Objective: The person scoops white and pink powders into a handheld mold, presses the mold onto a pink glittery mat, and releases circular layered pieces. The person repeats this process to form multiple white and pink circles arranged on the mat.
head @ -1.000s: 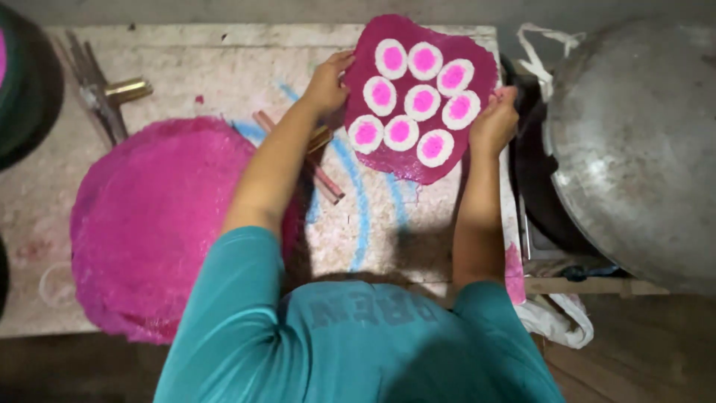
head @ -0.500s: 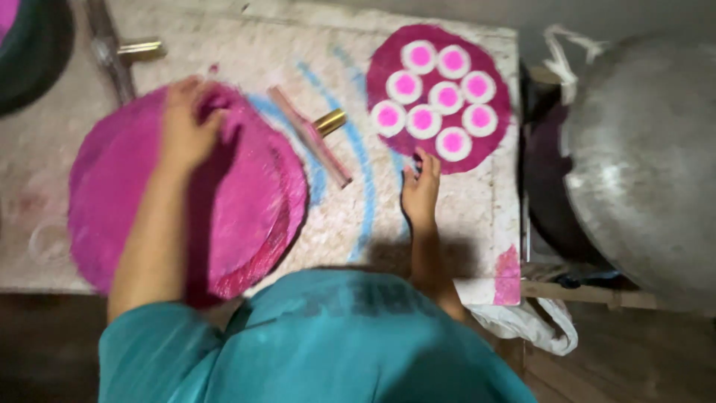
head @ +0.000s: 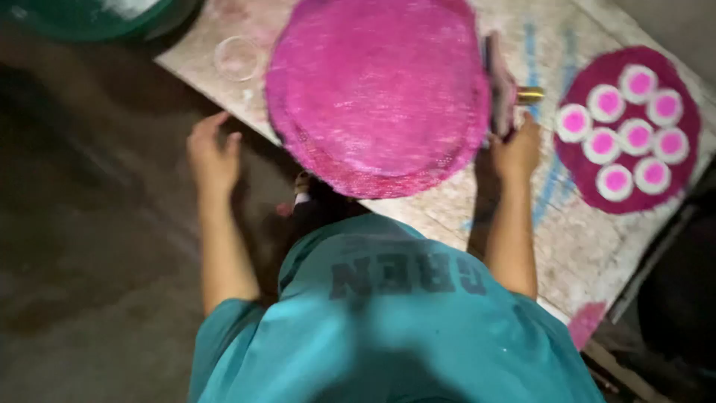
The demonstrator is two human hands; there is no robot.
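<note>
Seen from above, the right hand [head: 514,149] pinches the edge of a stack of pink mats [head: 377,89] on the table [head: 574,246]. The left hand [head: 212,157] hangs open over the floor. One-sided, the overhanging stack could tip off.

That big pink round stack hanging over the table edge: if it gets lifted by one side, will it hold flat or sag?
The pink stack looks woven and thin-layered, so it would probably sag. It overhangs the table, so a push could tip it off. The right hand is at its edge; the left hand is clear.
</note>
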